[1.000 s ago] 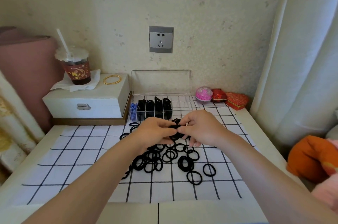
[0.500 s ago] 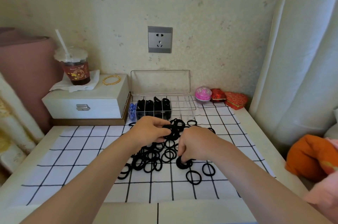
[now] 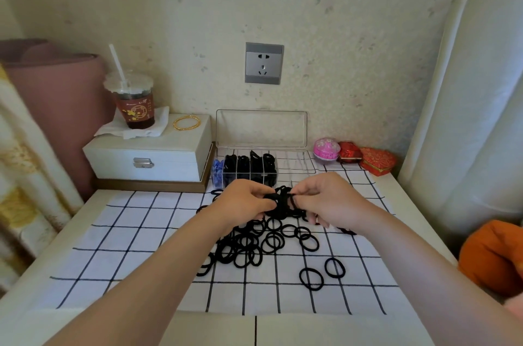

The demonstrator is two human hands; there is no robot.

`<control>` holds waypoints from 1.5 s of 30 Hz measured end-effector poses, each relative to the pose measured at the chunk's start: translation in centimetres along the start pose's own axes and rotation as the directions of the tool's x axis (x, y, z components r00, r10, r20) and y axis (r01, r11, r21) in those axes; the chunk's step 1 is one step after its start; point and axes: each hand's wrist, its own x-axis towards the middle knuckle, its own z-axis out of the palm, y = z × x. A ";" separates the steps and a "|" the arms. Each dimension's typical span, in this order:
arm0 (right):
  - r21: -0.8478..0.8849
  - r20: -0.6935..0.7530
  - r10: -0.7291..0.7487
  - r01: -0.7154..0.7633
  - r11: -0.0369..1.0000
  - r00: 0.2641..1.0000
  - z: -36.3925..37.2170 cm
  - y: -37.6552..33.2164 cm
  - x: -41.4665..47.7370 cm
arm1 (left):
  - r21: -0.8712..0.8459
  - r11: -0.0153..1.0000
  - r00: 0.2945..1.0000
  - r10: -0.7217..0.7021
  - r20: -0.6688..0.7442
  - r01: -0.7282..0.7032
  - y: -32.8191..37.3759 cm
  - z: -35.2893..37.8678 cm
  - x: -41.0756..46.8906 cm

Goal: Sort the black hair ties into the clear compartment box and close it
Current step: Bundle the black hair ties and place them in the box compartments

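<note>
Black elastic, one bunch of hair ties [image 3: 278, 200]: pinched from both sides, the left hand [image 3: 243, 201] at its 9 o'clock and the right hand [image 3: 328, 198] at its 3 o'clock. Fingers of both curl onto it, and the hands sit close together with only the bunch between them.

Loose hair ties [image 3: 254, 246]: heaped on the checked cloth [image 3: 141, 232] at 6 o'clock of the hands. Two lie apart from the heap at its 4 o'clock.

Clear compartment box [image 3: 297, 166]: on the counter [image 3: 396, 184] at 12 o'clock of the hands, lid [image 3: 261, 129] standing upright. Its left compartments are packed with black ties.

White case [image 3: 150, 153]: at 9 o'clock of the box, carrying a cup [image 3: 134, 102] and a gold bangle [image 3: 186, 122].

Pink tin [image 3: 326, 149] and red boxes [image 3: 377, 160]: at 3 o'clock of the box.
</note>
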 end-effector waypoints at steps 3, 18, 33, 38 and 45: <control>0.136 -0.068 0.034 -0.025 0.990 0.997 0.2 -0.1 0.2 | -0.017 1.000 1.000 0.008 0.015 -0.007 0.3 0.2 -0.2; -0.140 -0.286 -0.047 0.007 0.990 0.957 2.0 0.7 1.2 | -0.451 0.882 0.976 -0.044 0.212 0.138 1.2 0.6 -0.5; 0.370 0.183 0.117 -0.179 0.912 0.976 0.3 0.1 1.3 | -0.350 0.936 0.974 0.034 0.223 0.047 1.5 -0.8 -0.6; 0.509 0.146 0.158 -0.211 0.835 0.977 1.2 -0.2 2.6 | -0.284 0.959 0.997 0.003 0.073 0.018 1.3 -1.4 0.1; 0.533 0.088 0.207 -0.222 0.817 0.974 2.6 -0.9 4.0 | -0.264 0.963 0.998 0.058 -0.005 -0.058 0.6 -2.2 0.6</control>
